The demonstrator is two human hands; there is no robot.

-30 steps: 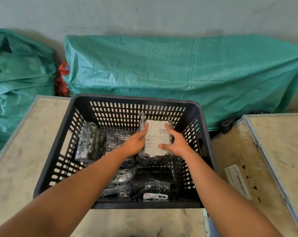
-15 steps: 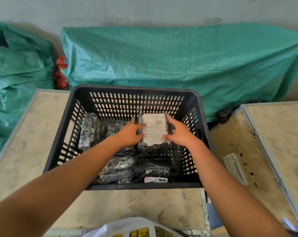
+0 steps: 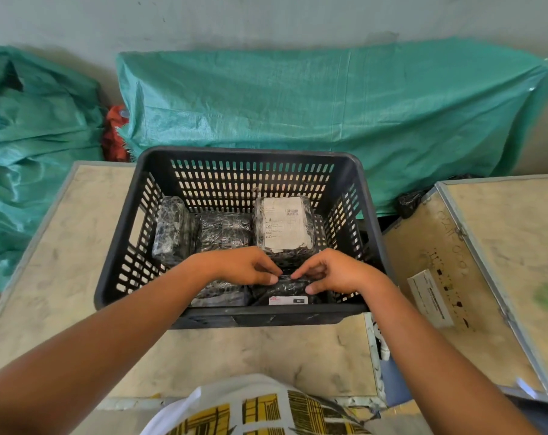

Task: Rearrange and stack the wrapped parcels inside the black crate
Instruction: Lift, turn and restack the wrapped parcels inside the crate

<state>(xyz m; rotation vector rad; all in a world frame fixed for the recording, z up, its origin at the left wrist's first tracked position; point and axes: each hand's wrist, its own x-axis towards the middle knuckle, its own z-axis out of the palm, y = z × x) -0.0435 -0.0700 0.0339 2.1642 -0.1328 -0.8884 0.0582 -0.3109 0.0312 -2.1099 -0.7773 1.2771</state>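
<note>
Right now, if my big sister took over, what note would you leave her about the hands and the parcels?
Left hand and right hand: both pinching the top of the front-right parcel in the black crate.
Parcels: white-label parcel lies at the back right; two dark parcels sit back left, one more front left.
Done: labelled parcel set down, nobody holding it.
Left: probably lift or shift the front-right parcel, then stack the rest neatly.
</note>
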